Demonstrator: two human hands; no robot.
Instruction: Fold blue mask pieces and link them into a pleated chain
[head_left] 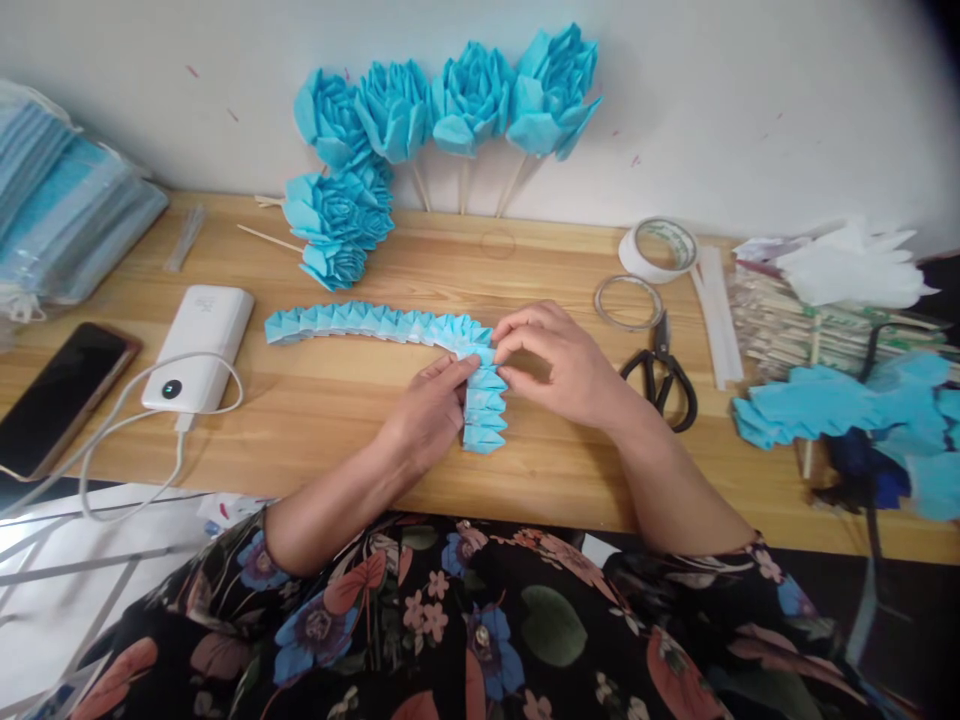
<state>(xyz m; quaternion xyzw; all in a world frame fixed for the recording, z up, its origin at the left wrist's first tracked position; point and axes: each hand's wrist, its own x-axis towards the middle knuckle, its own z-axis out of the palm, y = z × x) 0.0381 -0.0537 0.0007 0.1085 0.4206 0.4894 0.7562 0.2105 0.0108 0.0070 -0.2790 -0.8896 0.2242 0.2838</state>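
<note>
A long strip of folded light-blue paper (360, 318) lies across the wooden table and bends downward at its right end. My left hand (429, 412) pinches this strip at the bend, thumb on top, fingers partly hidden beneath. On the other side of the bend, my right hand (559, 362) has its thumb and index finger curled at the strip's pleated edge. The thumb and fingertip touch the folds there. Below my hands, the short end of the strip hangs toward the table's front edge.
Finished blue paper flowers (472, 100) on sticks lean on the wall. At left are a phone (64, 395), a cabled power bank (199, 345) and bagged masks (67, 200). Scissors (661, 375), tape rolls (660, 250) and more pleated blue paper (817, 400) sit at right.
</note>
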